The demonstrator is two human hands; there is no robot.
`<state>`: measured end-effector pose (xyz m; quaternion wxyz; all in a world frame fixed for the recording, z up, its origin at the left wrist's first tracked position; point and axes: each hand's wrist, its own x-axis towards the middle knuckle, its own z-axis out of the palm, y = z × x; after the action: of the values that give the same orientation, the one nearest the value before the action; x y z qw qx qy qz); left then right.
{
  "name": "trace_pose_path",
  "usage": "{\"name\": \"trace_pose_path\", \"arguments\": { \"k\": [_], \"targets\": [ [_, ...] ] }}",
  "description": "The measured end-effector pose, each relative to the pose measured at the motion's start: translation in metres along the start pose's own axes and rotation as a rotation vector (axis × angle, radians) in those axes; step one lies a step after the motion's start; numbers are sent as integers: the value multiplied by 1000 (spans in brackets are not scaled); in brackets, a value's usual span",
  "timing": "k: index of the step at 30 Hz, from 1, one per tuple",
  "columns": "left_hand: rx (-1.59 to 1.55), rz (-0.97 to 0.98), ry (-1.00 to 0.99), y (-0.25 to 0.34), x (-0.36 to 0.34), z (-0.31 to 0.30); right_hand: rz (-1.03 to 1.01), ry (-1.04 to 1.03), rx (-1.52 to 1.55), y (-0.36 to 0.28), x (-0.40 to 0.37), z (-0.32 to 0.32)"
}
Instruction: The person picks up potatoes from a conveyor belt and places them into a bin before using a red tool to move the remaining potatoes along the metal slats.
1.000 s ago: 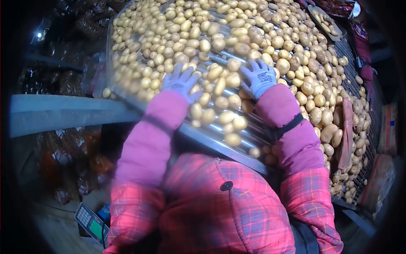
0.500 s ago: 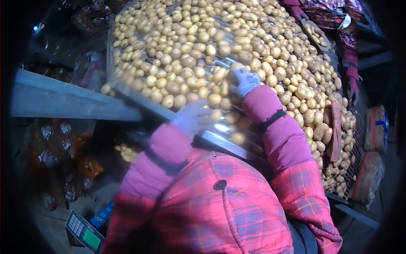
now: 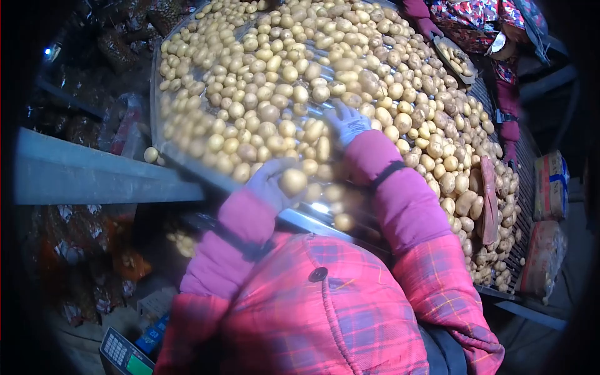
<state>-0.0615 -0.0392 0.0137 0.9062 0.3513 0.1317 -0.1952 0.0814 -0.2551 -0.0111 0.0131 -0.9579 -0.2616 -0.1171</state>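
Observation:
A wide heap of pale yellow potatoes (image 3: 269, 112) covers a slatted metal table. My left hand (image 3: 265, 182), in a light glove, is at the table's near edge, its fingers curled round a single potato (image 3: 292, 182). Farther in and to the right, my right hand (image 3: 350, 123), gloved too, reaches over the heap. Its fingers are stretched out and slightly apart, touching or just above the potatoes, and nothing shows in its grasp. Between my hands, shiny bare metal (image 3: 320, 207) shows with a few loose potatoes on it.
A grey-blue beam (image 3: 100, 169) juts in from the left. At upper right, another person's gloved hand (image 3: 429, 28) is beside a scoop (image 3: 455, 59) of potatoes. A reddish strip (image 3: 489, 200) lies on the heap. Filled sacks (image 3: 542, 256) stand right; a scale display (image 3: 125, 353) sits lower left.
My left hand now shows a potato in its fingers; before, it was blurred. My right hand has moved slightly left and its fingers have straightened. The view has shifted a little.

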Motion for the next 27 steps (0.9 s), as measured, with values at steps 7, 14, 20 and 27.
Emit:
{"name": "trace_pose_path", "arguments": {
  "k": [7,14,20,27],
  "targets": [
    [448,-24,91,19,-9,25,244,-62,641,-22,20,-38],
    [-232,-322,41,20,11,22,378,135,816,13,-35,-75],
    [-164,-299,190,14,18,13,267,90,-50,37,-31,-36],
    [-677,-225,-181,22,14,4,429,-141,1445,-23,-17,-77]
  ]
}}
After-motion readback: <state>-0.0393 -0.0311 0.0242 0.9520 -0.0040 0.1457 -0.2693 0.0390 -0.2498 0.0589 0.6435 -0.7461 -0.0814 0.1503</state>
